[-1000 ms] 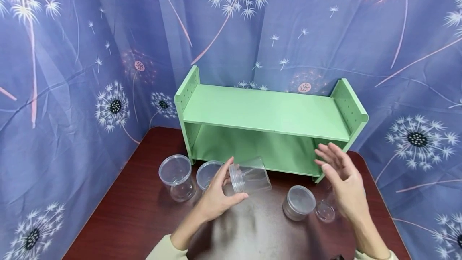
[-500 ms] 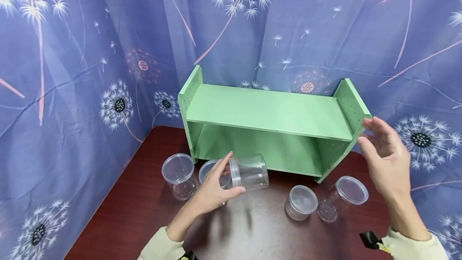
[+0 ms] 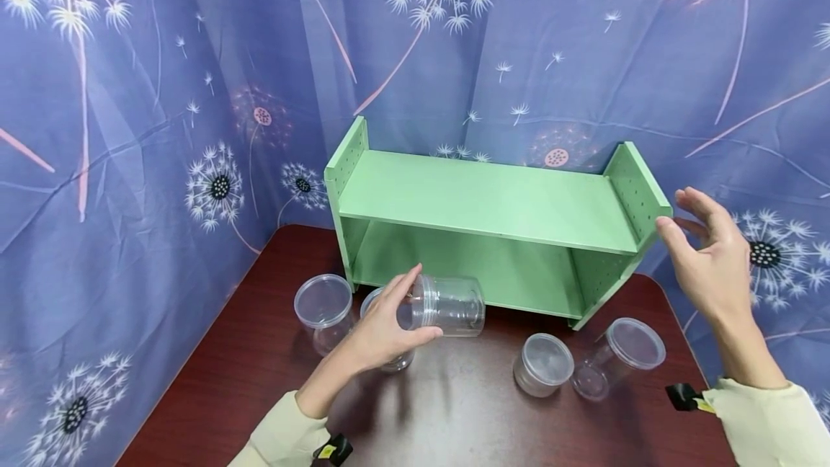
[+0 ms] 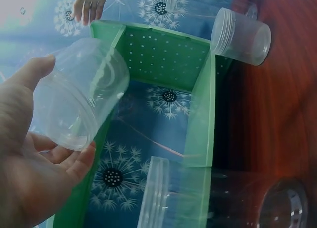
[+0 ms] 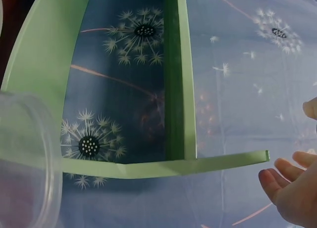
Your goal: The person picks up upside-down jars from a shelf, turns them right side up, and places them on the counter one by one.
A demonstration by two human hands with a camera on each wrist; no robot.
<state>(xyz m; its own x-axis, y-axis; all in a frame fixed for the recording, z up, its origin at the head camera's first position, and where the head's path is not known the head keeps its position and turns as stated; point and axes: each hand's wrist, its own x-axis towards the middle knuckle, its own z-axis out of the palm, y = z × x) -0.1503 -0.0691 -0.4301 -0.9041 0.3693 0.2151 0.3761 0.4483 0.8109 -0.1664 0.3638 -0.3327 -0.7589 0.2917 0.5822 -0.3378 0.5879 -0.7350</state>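
A clear plastic jar (image 3: 457, 306) is held on its side in my left hand (image 3: 382, 330), in front of the lower shelf of the green rack (image 3: 486, 197). The jar's ridged lid end faces the palm. In the left wrist view, thumb and fingers lie round that end of the jar (image 4: 99, 84). My right hand (image 3: 716, 265) is raised beside the rack's right end panel, fingers loosely bent, holding nothing. The right wrist view shows the fingers of the right hand (image 5: 297, 188) close to that panel's edge (image 5: 233, 162).
On the dark red table (image 3: 454, 416) stand a tall lidded jar (image 3: 324, 301) at left and another jar (image 3: 397, 363) partly behind my left hand. At right are a short lidded jar (image 3: 543, 365) and a tall lidded jar (image 3: 632, 344). Patterned blue cloth (image 3: 259, 56) hangs behind.
My right hand has moved right and up, away from the tall right jar. My left hand keeps its hold, and its jar now lies more level.
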